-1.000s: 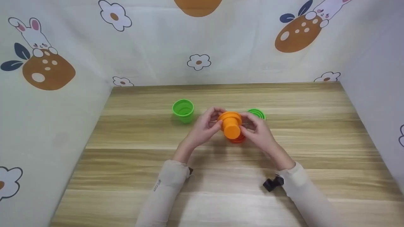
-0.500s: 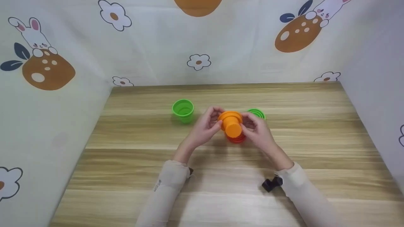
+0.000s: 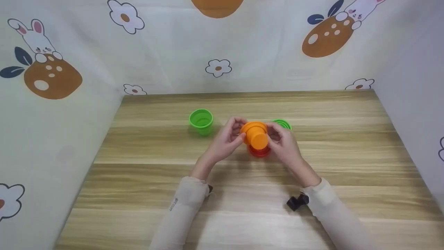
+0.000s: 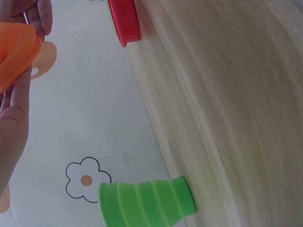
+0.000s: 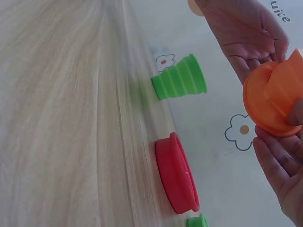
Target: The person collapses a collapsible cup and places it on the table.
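Note:
Both hands hold an orange collapsible cup [image 3: 258, 140] up off the table, its narrow base turned toward the head camera. My left hand [image 3: 224, 141] pinches the wide rim on the left, thumb at the near side. On the right, my right hand [image 3: 286, 145] grips the cup, thumb against its wall. In the right wrist view the cup's wall [image 5: 270, 97] looks partly folded. Below it lies a flattened red collapsible cup [image 3: 259, 152], also seen as a red ring [image 5: 175, 172]. A flattened green cup [image 3: 283, 123] sits behind my right hand, partly hidden by it.
An extended green collapsible cup [image 3: 202, 122] stands upright on the wooden table [image 3: 156, 146], left of my left hand. A printed backdrop [image 3: 173, 52] rises along the table's back edge and at both sides. A black wrist device [image 3: 297, 201] hangs at the right cuff.
The orange cup's narrow end has tilted slightly up and to the right between the hands, and more of the red cup shows below. The right forearm has shifted slightly left.

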`<state>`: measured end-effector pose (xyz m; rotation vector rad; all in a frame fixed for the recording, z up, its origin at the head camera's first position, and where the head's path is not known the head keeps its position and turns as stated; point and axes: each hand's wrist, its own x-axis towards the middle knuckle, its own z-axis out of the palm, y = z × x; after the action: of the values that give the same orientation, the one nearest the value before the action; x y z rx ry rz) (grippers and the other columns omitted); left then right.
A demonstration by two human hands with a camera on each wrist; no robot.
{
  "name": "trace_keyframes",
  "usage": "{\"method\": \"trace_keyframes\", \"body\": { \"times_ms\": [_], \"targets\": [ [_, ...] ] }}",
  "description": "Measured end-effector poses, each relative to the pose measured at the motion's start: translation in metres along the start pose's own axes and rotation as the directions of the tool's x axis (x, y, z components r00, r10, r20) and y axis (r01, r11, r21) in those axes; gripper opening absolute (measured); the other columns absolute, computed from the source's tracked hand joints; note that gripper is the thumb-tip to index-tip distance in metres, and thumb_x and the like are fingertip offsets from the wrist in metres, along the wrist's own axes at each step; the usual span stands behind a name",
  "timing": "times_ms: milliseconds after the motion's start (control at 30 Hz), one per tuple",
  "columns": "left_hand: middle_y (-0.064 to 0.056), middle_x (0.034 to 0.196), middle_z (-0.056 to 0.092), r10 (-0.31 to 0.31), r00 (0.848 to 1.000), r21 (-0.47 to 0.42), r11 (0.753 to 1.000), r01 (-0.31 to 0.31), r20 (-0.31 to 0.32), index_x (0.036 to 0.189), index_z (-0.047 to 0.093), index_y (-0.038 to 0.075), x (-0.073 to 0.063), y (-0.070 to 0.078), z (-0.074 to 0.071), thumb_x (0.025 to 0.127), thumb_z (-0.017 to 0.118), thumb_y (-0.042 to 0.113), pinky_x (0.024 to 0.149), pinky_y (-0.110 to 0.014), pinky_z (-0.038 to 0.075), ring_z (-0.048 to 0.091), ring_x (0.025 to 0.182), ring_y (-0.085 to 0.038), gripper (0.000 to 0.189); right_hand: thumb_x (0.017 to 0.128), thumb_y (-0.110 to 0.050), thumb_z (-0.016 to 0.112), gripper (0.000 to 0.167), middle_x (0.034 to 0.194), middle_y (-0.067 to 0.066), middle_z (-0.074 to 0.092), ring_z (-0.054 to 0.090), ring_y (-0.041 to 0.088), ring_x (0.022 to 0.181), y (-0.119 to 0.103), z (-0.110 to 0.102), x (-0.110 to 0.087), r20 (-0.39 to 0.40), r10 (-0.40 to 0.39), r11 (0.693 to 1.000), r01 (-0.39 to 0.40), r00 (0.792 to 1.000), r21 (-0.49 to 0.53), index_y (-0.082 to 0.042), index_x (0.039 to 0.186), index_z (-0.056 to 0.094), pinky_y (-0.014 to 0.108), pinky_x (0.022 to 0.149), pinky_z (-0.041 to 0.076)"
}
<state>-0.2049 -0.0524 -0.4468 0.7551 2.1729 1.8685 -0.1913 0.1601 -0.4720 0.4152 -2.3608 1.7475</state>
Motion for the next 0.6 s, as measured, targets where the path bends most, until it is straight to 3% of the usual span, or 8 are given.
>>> {"method": "trace_keyframes", "body": {
  "times_ms": [167, 400, 600],
  "targets": [
    [-0.024, 0.125, 0.062, -0.008, 1.000, 0.004, 1.000, 0.008, 0.017, 0.132, 0.046, -0.004, -0.0001, 0.0023, -0.0020, 0.098, 0.052, 0.006, 0.094, -0.032, 0.056, 0.063, 0.111, -0.028, 0.036, 0.089, 0.004, 0.066, 0.029, 0.101, 0.015, 0.070, 0.065, 0.010, 0.086, 0.0000, -0.0012, 0.0004, 0.028, -0.016, 1.000, 0.016, 0.999, 0.006, 0.003, 0.117, 0.068, 0.015, 0.080, 0.056],
    [-0.019, 0.106, 0.068, -0.076, 0.997, 0.087, 0.993, 0.074, 0.024, 0.122, 0.058, -0.002, 0.0033, 0.0049, -0.0034, 0.103, 0.052, 0.019, 0.080, -0.023, 0.055, 0.063, 0.087, -0.012, 0.029, 0.090, 0.001, 0.066, 0.031, 0.111, 0.017, 0.071, 0.067, 0.020, 0.097, -0.0001, -0.0019, -0.0002, 0.083, -0.021, 0.999, 0.025, 0.996, -0.047, 0.001, 0.122, 0.068, 0.022, 0.082, 0.059],
    [-0.020, 0.108, 0.066, -0.078, 0.997, 0.060, 0.995, 0.078, 0.002, 0.123, 0.056, -0.004, 0.0035, 0.0054, -0.0032, 0.104, 0.051, 0.015, 0.082, -0.024, 0.055, 0.060, 0.087, -0.011, 0.028, 0.092, -0.002, 0.067, 0.035, 0.115, 0.013, 0.068, 0.065, 0.016, 0.103, 0.0031, -0.0038, -0.0011, 0.122, 0.051, 0.996, -0.060, 0.991, 0.073, 0.002, 0.127, 0.062, 0.026, 0.091, 0.057]
  ]
}}
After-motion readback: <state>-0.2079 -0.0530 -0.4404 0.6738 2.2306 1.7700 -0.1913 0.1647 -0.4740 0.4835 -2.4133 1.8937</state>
